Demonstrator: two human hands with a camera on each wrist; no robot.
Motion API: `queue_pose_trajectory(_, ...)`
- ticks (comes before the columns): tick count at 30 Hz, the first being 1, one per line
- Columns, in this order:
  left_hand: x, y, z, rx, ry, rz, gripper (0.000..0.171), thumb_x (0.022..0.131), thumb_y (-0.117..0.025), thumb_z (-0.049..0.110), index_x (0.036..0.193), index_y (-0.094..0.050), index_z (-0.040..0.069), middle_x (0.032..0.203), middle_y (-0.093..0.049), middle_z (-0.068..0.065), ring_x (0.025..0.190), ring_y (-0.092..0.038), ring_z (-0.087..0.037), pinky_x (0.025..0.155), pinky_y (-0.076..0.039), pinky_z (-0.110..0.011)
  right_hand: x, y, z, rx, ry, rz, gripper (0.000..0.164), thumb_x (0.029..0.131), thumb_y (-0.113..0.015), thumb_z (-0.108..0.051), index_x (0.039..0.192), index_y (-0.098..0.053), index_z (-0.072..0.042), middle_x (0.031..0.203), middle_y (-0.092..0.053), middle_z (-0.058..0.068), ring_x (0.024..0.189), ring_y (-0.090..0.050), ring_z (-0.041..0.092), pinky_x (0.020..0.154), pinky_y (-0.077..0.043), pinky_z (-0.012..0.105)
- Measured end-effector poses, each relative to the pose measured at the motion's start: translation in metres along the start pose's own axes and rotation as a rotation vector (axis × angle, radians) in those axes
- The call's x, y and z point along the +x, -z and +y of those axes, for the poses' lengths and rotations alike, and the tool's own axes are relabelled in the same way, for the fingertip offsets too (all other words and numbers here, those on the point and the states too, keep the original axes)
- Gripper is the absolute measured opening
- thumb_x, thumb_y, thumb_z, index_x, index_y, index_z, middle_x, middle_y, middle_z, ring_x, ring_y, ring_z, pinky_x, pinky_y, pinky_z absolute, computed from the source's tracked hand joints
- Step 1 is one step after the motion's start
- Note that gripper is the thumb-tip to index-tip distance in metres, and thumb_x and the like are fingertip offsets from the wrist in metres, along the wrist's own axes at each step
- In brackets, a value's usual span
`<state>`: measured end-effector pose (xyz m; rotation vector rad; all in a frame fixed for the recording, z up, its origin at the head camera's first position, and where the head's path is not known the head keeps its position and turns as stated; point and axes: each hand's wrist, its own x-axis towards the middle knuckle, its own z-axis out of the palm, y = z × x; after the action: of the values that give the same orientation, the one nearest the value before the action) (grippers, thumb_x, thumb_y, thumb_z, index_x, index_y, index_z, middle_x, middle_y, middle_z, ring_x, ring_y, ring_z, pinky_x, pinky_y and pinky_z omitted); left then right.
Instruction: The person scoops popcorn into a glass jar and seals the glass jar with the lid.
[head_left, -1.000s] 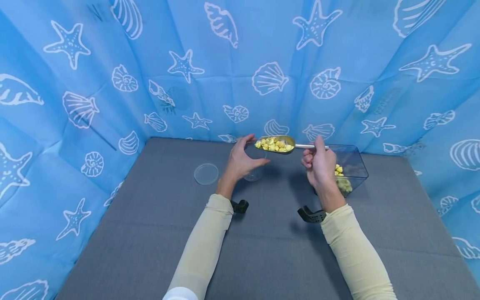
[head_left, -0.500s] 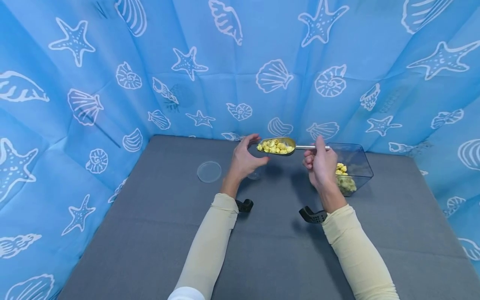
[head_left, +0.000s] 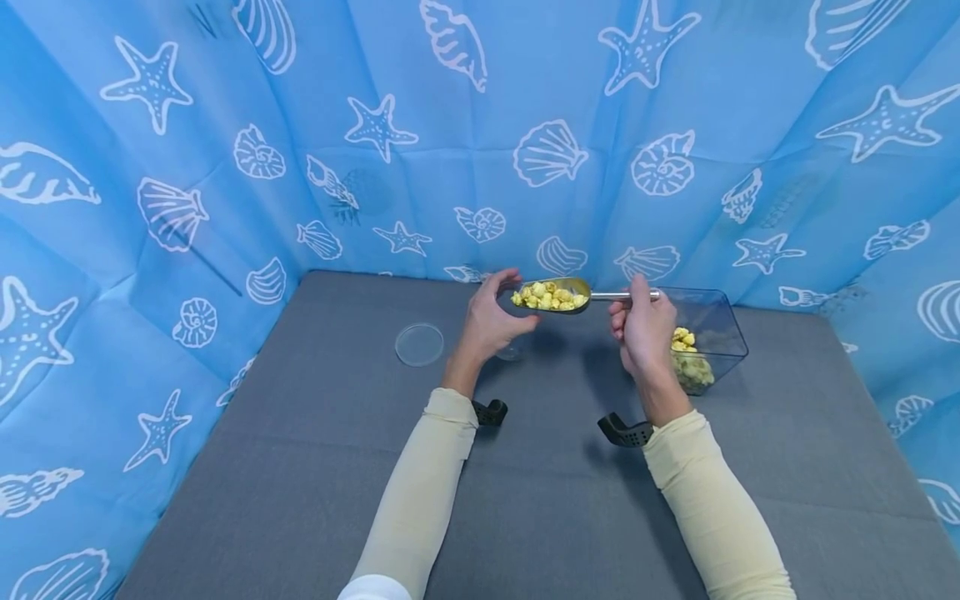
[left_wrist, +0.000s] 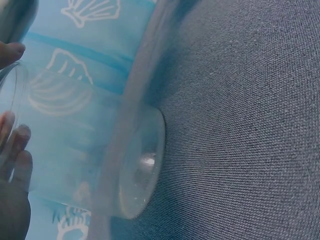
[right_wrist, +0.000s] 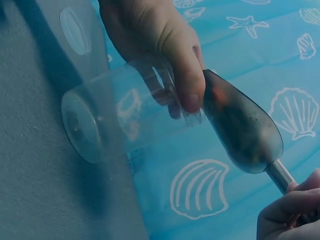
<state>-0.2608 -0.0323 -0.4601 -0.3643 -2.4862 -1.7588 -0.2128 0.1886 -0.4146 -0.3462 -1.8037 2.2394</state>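
My left hand (head_left: 487, 325) grips a clear plastic jar (left_wrist: 85, 140) around its rim. The jar stands upright on the grey cloth, and I see nothing inside it in either wrist view. In my right hand (head_left: 647, 329) is the handle of a metal scoop (right_wrist: 250, 130). Yellow popcorn (head_left: 551, 296) heaps in the scoop, which lies roughly level with its front lip over the jar's mouth, close by my left thumb. Most of the jar is hidden behind the hand and scoop in the head view; only its base shows.
A see-through bin (head_left: 716, 329) with more popcorn in it stands to the right, behind my right wrist. To the left, a round clear lid (head_left: 419, 344) lies flat on the grey cloth. A blue seashell curtain (head_left: 450, 150) borders the table at the back and sides.
The whole head view has shifted slightly. Hands, jar and the loaded scoop hold nearly the same places; the popcorn stays in the scoop.
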Motion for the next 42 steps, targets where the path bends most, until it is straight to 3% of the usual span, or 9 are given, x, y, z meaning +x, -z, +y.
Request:
queue_pose_trajectory(7, 0.001, 0.000, -0.002, 0.041, 0.010, 0.004, 0.082, 0.079, -0.088, 0.027, 0.150, -0.047, 0.021, 0.143, -0.057, 0.002, 0.137, -0.052, -0.020, 0.115, -0.042, -0.051, 0.001, -0.001, -0.005, -0.193, 0.069, 0.031, 0.039, 0.108, -0.045, -0.041, 0.094, -0.055, -0.006, 0.060, -0.060, -0.005, 0.042, -0.050, 0.006, 0.041, -0.044, 0.021)
queue_pose_trajectory(16, 0.002, 0.000, -0.003, 0.041, -0.003, 0.005, 0.083, 0.079, -0.089, 0.029, 0.151, -0.047, 0.019, 0.142, -0.057, 0.003, 0.137, -0.052, -0.021, 0.116, -0.041, -0.055, 0.002, -0.002, -0.014, -0.431, 0.138, 0.047, 0.047, 0.107, -0.041, -0.052, 0.089, -0.056, -0.011, 0.057, -0.058, -0.010, 0.043, -0.053, 0.005, 0.043, -0.042, 0.024)
queue_pose_trajectory(24, 0.001, 0.000, -0.002, 0.030, 0.002, -0.005, 0.082, 0.080, -0.088, 0.024, 0.151, -0.046, 0.020, 0.142, -0.057, 0.003, 0.139, -0.051, -0.027, 0.114, -0.043, -0.053, -0.001, -0.004, -0.022, -0.522, 0.196, 0.030, 0.051, 0.107, -0.040, -0.053, 0.086, -0.058, -0.009, 0.053, -0.057, -0.013, 0.042, -0.053, 0.004, 0.044, -0.043, 0.023)
queue_pose_trajectory(31, 0.001, 0.000, -0.001, 0.024, 0.012, -0.011, 0.083, 0.080, -0.088, 0.025, 0.151, -0.046, 0.021, 0.141, -0.056, 0.004, 0.138, -0.051, -0.023, 0.115, -0.042, -0.053, -0.001, -0.009, -0.034, -0.618, 0.301, -0.005, 0.051, 0.108, -0.039, -0.049, 0.085, -0.060, -0.008, 0.054, -0.056, -0.014, 0.043, -0.054, 0.006, 0.044, -0.042, 0.026)
queue_pose_trajectory(36, 0.002, 0.000, -0.002, 0.014, 0.027, -0.018, 0.081, 0.079, -0.089, 0.026, 0.149, -0.047, 0.027, 0.142, -0.056, 0.006, 0.137, -0.051, -0.019, 0.114, -0.045, -0.049, -0.001, -0.011, -0.039, -0.651, 0.301, -0.020, 0.045, 0.108, -0.038, -0.050, 0.097, -0.057, -0.011, 0.058, -0.057, -0.016, 0.045, -0.055, 0.005, 0.047, -0.044, 0.026)
queue_pose_trajectory(42, 0.001, 0.002, -0.003, 0.018, 0.016, -0.020, 0.081, 0.080, -0.088, 0.026, 0.149, -0.046, 0.029, 0.142, -0.057, 0.006, 0.137, -0.052, -0.018, 0.113, -0.045, -0.047, -0.002, -0.013, -0.043, -0.686, 0.305, -0.021, 0.048, 0.107, -0.038, -0.054, 0.098, -0.057, -0.010, 0.059, -0.058, -0.015, 0.046, -0.056, 0.006, 0.047, -0.043, 0.027)
